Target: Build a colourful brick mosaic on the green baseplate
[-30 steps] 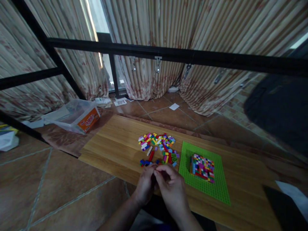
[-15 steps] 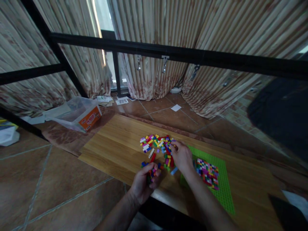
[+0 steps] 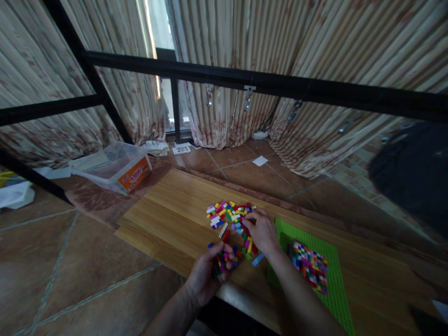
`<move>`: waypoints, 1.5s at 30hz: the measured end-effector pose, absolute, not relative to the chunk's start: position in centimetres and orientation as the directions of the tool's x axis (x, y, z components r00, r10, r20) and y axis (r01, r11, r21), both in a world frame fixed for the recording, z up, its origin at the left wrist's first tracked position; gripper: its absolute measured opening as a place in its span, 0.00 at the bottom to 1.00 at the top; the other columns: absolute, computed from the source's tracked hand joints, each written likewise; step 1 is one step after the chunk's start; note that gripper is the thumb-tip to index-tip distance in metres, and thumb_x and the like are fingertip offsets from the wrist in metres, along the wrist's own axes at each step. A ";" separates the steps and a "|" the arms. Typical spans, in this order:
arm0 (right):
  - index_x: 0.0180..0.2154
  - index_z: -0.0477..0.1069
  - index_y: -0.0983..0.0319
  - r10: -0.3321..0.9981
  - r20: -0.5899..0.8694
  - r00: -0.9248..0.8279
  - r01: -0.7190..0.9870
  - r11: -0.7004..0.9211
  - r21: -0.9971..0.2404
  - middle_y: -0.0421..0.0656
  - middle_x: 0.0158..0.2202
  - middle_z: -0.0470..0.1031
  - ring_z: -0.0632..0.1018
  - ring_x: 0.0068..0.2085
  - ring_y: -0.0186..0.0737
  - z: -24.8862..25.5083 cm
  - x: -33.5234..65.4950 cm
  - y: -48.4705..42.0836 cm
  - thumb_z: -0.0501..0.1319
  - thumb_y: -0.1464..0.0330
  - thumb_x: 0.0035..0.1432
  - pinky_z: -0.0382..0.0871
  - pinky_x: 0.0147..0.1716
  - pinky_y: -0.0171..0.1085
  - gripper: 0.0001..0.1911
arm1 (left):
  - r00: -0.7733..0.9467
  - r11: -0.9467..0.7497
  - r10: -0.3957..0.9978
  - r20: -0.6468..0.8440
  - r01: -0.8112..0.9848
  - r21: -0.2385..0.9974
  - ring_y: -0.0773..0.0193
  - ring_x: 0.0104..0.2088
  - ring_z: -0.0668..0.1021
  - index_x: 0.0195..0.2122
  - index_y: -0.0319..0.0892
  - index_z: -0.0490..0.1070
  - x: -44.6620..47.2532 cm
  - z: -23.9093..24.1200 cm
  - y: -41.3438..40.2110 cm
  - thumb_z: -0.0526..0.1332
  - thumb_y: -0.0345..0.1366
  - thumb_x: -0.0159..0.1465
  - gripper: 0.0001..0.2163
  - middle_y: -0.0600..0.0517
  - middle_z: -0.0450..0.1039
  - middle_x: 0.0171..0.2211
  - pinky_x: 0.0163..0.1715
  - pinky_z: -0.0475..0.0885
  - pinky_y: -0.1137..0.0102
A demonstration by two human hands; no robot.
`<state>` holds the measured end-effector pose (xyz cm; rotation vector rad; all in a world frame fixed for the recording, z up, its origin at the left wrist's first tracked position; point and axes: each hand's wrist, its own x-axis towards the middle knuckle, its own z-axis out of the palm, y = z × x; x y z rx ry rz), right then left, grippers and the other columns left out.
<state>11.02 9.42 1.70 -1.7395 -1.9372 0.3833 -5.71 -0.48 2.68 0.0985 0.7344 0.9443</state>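
The head view showed your left hand (image 3: 206,273) low in the middle of the frame, cupped, with the fingers curled around a handful of small bricks (image 3: 224,261), pink, blue and red among them. Your right hand (image 3: 262,231) was a little right of centre, at the right side of a pile of loose bricks (image 3: 224,212). Its thumb and fingers were drawn together, but I could not tell whether a brick sat between the tips.

The pile lay in many colours on a wooden table (image 3: 161,212), near the centre of the frame. Between it and your left hand lay a long white brick (image 3: 223,230), with a red brick (image 3: 227,235) just beside it. A light blue brick (image 3: 258,260) lay near your right forearm (image 3: 297,287), below your right hand.

In the lower right of the frame a green base plate (image 3: 336,266) lay on the table, partly hidden by that forearm. A block of bricks (image 3: 312,266) with a many-coloured top stood on it.

At the left of the frame, past the table's far corner, stood a clear plastic box (image 3: 98,170) with an orange label (image 3: 136,175). Striped curtains (image 3: 224,37) filled the top of the frame, behind a black bar (image 3: 210,73).
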 end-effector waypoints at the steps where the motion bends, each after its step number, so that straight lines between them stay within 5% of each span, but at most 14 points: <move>1: 0.30 0.75 0.58 0.982 0.183 -0.047 0.825 0.141 -0.547 0.44 0.36 0.72 0.73 0.40 0.42 1.9 11.0 9.0 0.59 0.65 0.53 0.63 0.42 0.39 0.07 | 0.363 0.600 0.771 -0.524 -0.689 0.406 0.76 0.19 0.66 0.30 0.37 0.69 -5.7 2.6 -0.5 0.60 0.40 0.58 0.10 0.53 0.66 0.24 0.14 0.54 0.80; 5: 0.31 0.74 0.57 0.985 0.175 -0.006 0.695 0.129 -0.707 0.41 0.33 0.75 0.74 0.36 0.41 3.2 10.2 5.7 0.58 0.63 0.55 0.63 0.38 0.39 0.08 | 0.340 0.592 0.794 -0.504 -0.625 0.510 0.78 0.16 0.60 0.31 0.37 0.68 -5.4 2.6 -0.6 0.61 0.43 0.57 0.13 0.56 0.63 0.22 0.13 0.45 0.80; 11: 0.32 0.75 0.56 0.981 0.074 -0.178 0.466 0.151 -0.872 0.40 0.30 0.75 0.74 0.33 0.39 5.5 8.9 0.3 0.57 0.66 0.57 0.65 0.34 0.36 0.08 | 0.308 0.587 0.810 -0.499 -0.443 0.678 0.78 0.14 0.58 0.28 0.37 0.68 -4.9 3.2 -1.0 0.59 0.51 0.56 0.18 0.56 0.63 0.20 0.13 0.43 0.78; 18: 0.32 0.75 0.56 0.974 0.064 -0.217 0.403 0.149 -0.903 0.41 0.29 0.73 0.73 0.32 0.38 6.3 9.6 -1.0 0.56 0.66 0.57 0.65 0.33 0.36 0.08 | 0.302 0.596 0.799 -0.521 -0.275 0.755 0.77 0.12 0.58 0.23 0.37 0.69 -4.6 4.1 -1.3 0.59 0.53 0.54 0.21 0.56 0.62 0.16 0.12 0.46 0.77; 31: 0.29 0.75 0.59 0.978 -0.151 -0.146 0.007 -0.152 -0.988 0.38 0.23 0.74 0.73 0.25 0.36 4.9 9.0 -1.4 0.61 0.62 0.53 0.66 0.28 0.34 0.08 | 0.417 0.756 0.651 -0.635 -0.273 0.596 0.79 0.11 0.57 0.24 0.37 0.68 -4.8 4.7 -1.4 0.58 0.50 0.55 0.18 0.58 0.61 0.14 0.12 0.42 0.79; 40: 0.26 0.72 0.62 0.932 -0.269 -0.242 -0.127 -0.305 -0.944 0.37 0.19 0.70 0.71 0.21 0.34 5.4 8.8 -1.6 0.62 0.56 0.51 0.64 0.24 0.34 0.15 | 0.346 0.533 0.813 -0.469 -0.118 0.838 0.77 0.11 0.57 0.22 0.37 0.67 -4.3 4.4 -2.1 0.54 0.57 0.56 0.24 0.57 0.60 0.13 0.12 0.47 0.76; 45: 0.26 0.73 0.64 0.933 -0.261 -0.249 -0.147 -0.303 -0.942 0.39 0.19 0.71 0.71 0.23 0.33 5.8 9.1 -2.0 0.63 0.56 0.50 0.62 0.26 0.33 0.16 | 0.383 0.535 0.808 -0.448 -0.155 0.831 0.76 0.11 0.58 0.21 0.38 0.66 -4.3 4.5 -2.4 0.55 0.55 0.56 0.23 0.57 0.60 0.12 0.12 0.48 0.77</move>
